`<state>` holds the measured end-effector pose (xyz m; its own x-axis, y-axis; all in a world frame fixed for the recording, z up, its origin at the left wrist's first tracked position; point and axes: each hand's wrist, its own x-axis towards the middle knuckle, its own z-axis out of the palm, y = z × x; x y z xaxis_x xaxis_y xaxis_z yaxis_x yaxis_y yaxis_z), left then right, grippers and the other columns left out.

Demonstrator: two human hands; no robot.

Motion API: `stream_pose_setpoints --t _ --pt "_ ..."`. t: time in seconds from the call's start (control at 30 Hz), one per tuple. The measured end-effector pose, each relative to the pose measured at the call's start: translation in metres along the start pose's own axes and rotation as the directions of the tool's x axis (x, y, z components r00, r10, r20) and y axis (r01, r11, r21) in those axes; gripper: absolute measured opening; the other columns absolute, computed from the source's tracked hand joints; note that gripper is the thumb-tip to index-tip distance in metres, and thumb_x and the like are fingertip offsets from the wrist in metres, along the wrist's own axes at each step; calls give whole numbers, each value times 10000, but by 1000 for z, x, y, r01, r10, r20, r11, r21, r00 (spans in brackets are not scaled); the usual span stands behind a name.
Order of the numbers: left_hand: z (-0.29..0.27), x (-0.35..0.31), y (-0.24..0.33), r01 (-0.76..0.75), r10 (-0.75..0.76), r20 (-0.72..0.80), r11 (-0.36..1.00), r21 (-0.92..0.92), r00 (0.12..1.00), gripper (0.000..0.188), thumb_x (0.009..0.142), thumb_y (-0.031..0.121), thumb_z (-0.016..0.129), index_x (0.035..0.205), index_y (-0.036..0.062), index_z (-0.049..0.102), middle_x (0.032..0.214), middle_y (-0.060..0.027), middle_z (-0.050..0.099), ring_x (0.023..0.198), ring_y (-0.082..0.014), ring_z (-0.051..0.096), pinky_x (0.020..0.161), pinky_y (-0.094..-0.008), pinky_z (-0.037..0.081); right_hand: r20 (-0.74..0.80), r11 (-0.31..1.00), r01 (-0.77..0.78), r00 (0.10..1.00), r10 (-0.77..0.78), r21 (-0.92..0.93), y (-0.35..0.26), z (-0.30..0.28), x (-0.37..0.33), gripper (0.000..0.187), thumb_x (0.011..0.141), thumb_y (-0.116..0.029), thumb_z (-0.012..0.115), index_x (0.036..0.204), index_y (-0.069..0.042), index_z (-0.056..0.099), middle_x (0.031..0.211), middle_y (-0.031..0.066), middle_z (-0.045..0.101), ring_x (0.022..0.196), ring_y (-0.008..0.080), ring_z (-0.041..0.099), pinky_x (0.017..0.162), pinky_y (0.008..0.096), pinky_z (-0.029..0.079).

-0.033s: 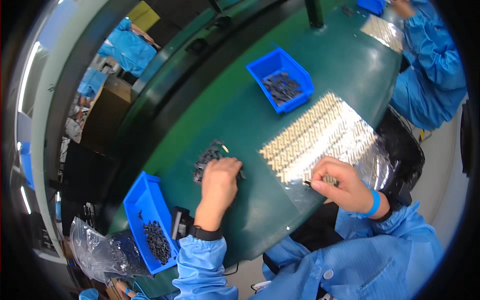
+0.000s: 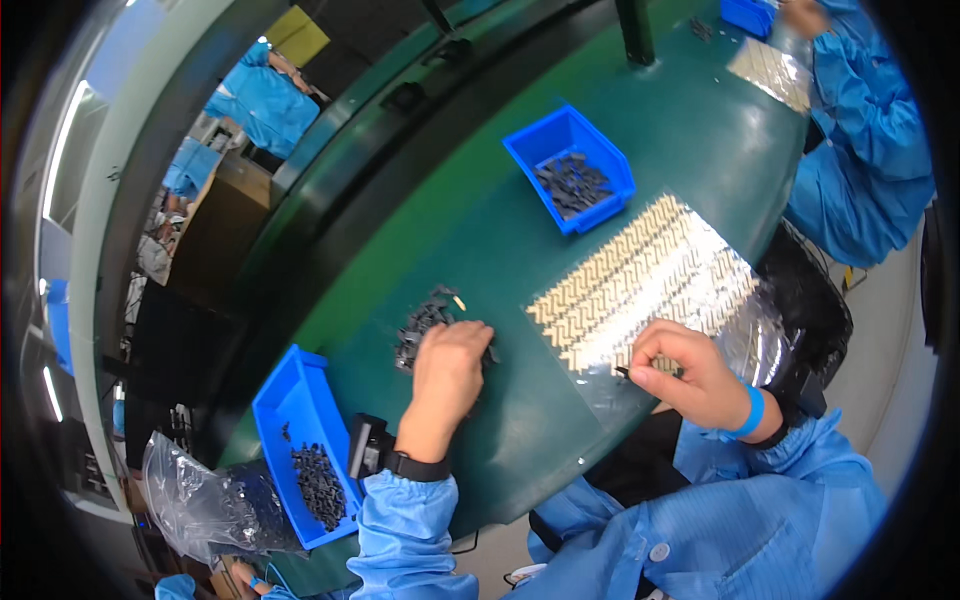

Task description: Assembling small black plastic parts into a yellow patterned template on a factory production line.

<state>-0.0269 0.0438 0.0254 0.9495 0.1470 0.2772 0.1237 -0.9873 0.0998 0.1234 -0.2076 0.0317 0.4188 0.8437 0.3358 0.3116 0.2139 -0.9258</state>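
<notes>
My left hand [image 2: 450, 365] reaches down into a loose pile of small dark grey parts [image 2: 422, 320] on the green table. Its fingers are curled and their tips are hidden, so what they hold cannot be made out. My right hand [image 2: 690, 372] is closed in a pinch above the near edge of a clear sheet [image 2: 705, 262] bearing rows of small pale gold pieces. A small dark part [image 2: 624, 372] pokes out between its thumb and forefinger. One gold piece [image 2: 459, 302] lies beside the grey pile.
A blue bin [image 2: 612, 212] with flat dark parts stands beyond the sheet. Another blue bin [image 2: 268, 405], holding small black pieces, is at the left beside a clear plastic bag [image 2: 185, 490]. A co-worker's blue sleeve [image 2: 865, 120] shows at the far right.
The whole view has shifted slightly, so things sit a little to the right and lower. Both hands remain at the same places by the pile and the sheet.
</notes>
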Motion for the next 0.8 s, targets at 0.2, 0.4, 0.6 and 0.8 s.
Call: stream_pose_setpoints --t 0.2,0.4,0.6,0.8 --pt "-1 -7 3 -25 24 -44 1000 -5 999 184 716 -14 586 892 -3 639 884 -132 644 839 -288 611 760 -361 478 28 999 -30 999 29 39 -6 1 -5 64 809 -47 591 789 6 561 788 71 543 704 144 524 641 252 423" --pt "-8 -16 15 -2 9 -233 1000 30 972 214 680 -16 643 892 16 635 846 -124 638 797 -295 613 719 -371 491 37 1000 -23 999 23 19 -1 3 -7 63 807 -44 586 779 4 557 765 72 541 713 169 522 651 272 417" --pt "-51 -22 76 165 -642 124 3 -986 756 117 899 94 519 979 11 537 897 -133 617 750 -177 619 660 -242 502 -62 997 65 996 -62 50 0 10 -7 48 794 -22 597 788 5 558 798 85 546 738 189 528 667 281 416" --pt "-39 -55 136 163 -474 455 -536 -828 754 167 896 118 531 1005 -9 542 944 -210 614 722 -191 600 588 -232 490 -47 925 337 941 -334 174 -3 36 -6 364 708 -17 707 1028 25 539 949 172 573 846 231 578 738 293 450"
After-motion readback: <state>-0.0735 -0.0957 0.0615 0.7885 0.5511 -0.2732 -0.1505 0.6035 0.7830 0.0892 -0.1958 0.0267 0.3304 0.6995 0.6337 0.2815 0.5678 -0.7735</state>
